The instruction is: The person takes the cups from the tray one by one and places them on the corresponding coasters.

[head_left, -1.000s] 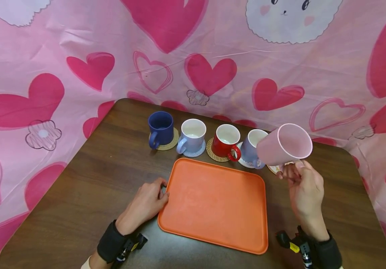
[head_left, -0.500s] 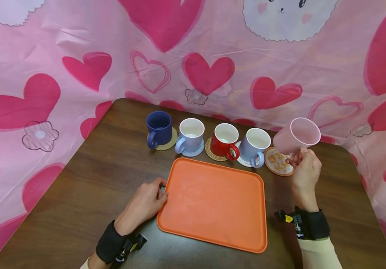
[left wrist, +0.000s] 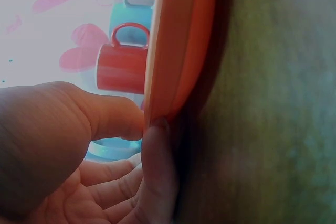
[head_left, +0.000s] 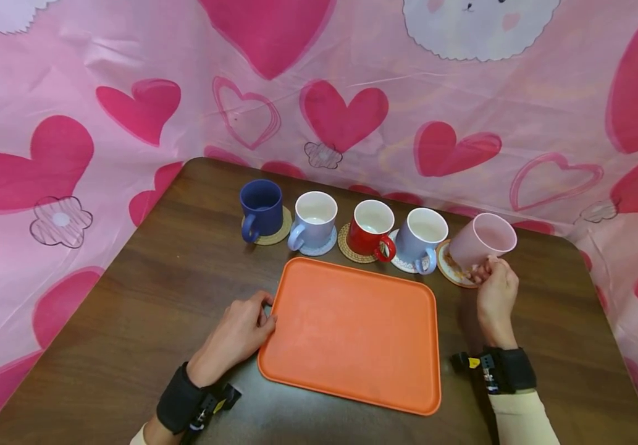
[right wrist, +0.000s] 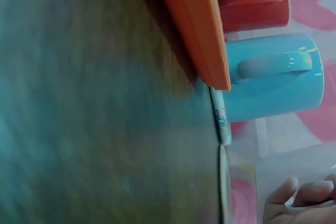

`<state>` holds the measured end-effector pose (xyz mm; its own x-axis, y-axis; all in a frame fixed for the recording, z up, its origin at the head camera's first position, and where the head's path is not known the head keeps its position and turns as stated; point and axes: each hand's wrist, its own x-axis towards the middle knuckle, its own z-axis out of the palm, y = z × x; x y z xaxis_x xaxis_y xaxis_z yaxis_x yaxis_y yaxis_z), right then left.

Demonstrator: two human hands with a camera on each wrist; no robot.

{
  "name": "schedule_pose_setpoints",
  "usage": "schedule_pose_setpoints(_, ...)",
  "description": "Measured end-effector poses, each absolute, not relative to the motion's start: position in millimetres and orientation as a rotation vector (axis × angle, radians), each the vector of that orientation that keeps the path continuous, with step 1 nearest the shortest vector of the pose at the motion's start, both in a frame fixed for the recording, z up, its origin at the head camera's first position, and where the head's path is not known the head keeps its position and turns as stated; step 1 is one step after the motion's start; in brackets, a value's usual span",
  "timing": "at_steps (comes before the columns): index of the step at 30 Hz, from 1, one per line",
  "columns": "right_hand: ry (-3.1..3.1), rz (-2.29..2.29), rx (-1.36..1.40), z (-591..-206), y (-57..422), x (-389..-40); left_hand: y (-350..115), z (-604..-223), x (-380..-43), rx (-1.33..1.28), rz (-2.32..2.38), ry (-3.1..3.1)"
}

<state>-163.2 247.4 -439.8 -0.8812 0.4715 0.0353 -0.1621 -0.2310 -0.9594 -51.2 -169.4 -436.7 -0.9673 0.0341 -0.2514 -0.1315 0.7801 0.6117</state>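
My right hand point(head_left: 499, 300) grips a pink mug point(head_left: 469, 246) by its handle, mostly hidden behind the fingers. The mug leans slightly over a round orange-and-white patterned coaster point(head_left: 452, 275). In the right wrist view a gap separates the mug's base point(right wrist: 265, 177) from that coaster point(right wrist: 224, 182). At the left edge of an orange tray point(head_left: 352, 337), my left hand point(head_left: 238, 327) pinches the rim. The left wrist view has the thumb on the tray's upper side point(left wrist: 170, 40) and a finger underneath.
Along the back stand a dark blue mug point(head_left: 263, 207), a light blue mug point(head_left: 313, 225), a red mug point(head_left: 364, 233) and another light blue mug point(head_left: 415, 238), each on a round coaster. A heart-patterned pink cloth point(head_left: 352, 37) hangs behind the wooden table point(head_left: 130, 309).
My right hand has carried the pink mug right, then lowered it from above the table to just over the rightmost coaster, making it more upright. My left hand stays at the tray's edge.
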Motion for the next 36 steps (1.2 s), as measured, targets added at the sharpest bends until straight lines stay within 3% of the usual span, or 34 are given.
schedule_pose_setpoints(36, -1.667, 2.218, -0.546, -452.6, 246.3, -157.7, -168.7, -434.2, -49.2, -0.077, 0.944, 2.747)
